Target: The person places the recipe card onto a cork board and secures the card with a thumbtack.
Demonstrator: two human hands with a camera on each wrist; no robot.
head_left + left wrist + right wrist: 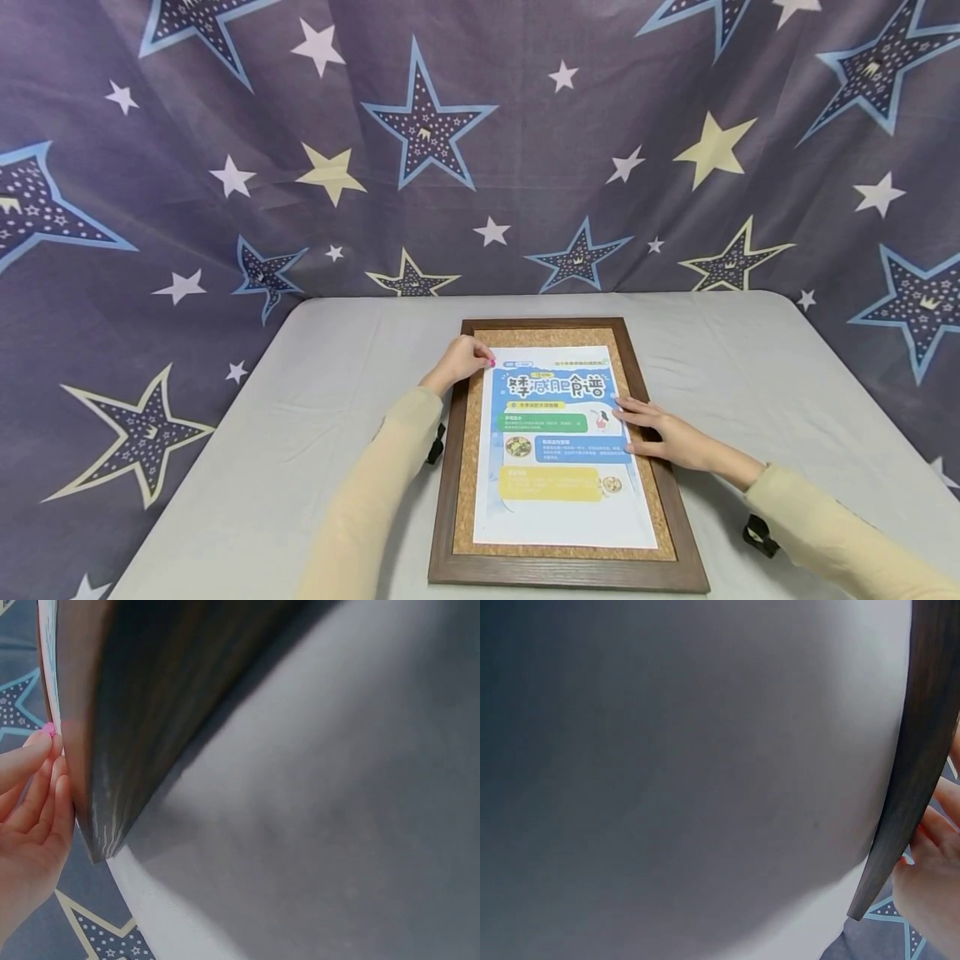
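A printed poster lies on a cork board with a dark brown wooden frame. At the poster's upper left corner my left hand pinches a pink push pin between thumb and finger. In the left wrist view the left hand is beside the frame's outer edge. My right hand rests across the frame's right side, its fingertips on the poster's right edge with fingers extended. The right wrist view shows the right hand partly hidden behind the frame.
The board lies on a table with a pale grey cloth. Behind and at both sides hangs a dark curtain printed with stars. Black straps show under both wrists.
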